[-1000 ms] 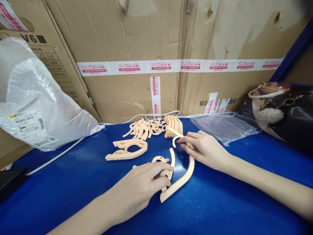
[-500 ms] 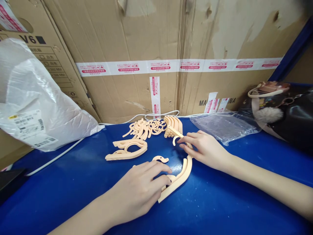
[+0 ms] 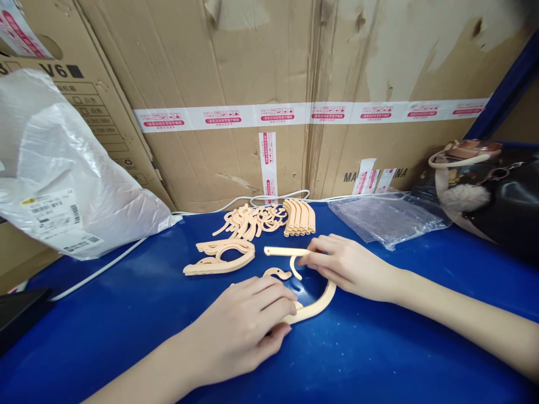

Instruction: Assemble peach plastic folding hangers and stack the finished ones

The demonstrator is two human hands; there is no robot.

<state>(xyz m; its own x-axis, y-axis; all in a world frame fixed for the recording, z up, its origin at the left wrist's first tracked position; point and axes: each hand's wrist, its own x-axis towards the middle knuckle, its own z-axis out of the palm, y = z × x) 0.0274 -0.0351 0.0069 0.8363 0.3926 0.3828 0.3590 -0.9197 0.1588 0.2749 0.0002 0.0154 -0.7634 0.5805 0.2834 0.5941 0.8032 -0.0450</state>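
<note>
A peach plastic folding hanger (image 3: 314, 306) lies on the blue table (image 3: 126, 314) between my hands. My left hand (image 3: 242, 328) presses down on its near end, fingers curled over it. My right hand (image 3: 343, 264) pinches its other end, where a straight bar (image 3: 280, 251) and a small hook (image 3: 295, 272) stick out to the left. A small loose hook piece (image 3: 277, 273) lies just beyond my left fingertips. Farther back sit a folded hanger (image 3: 221, 257), a heap of loose peach parts (image 3: 248, 220) and a neat stack of curved arms (image 3: 300, 217).
Tall cardboard boxes (image 3: 269, 90) wall off the back. A white plastic bag (image 3: 63, 168) lies at the left, a clear plastic bag (image 3: 385, 216) at the back right, a dark handbag (image 3: 484, 191) at the far right. A white cable (image 3: 105, 264) runs along the boxes.
My right hand has turned the hanger's far end so the straight bar now points left and lies flatter. The curved arm has slid closer to my left hand, which stays pressed on it.
</note>
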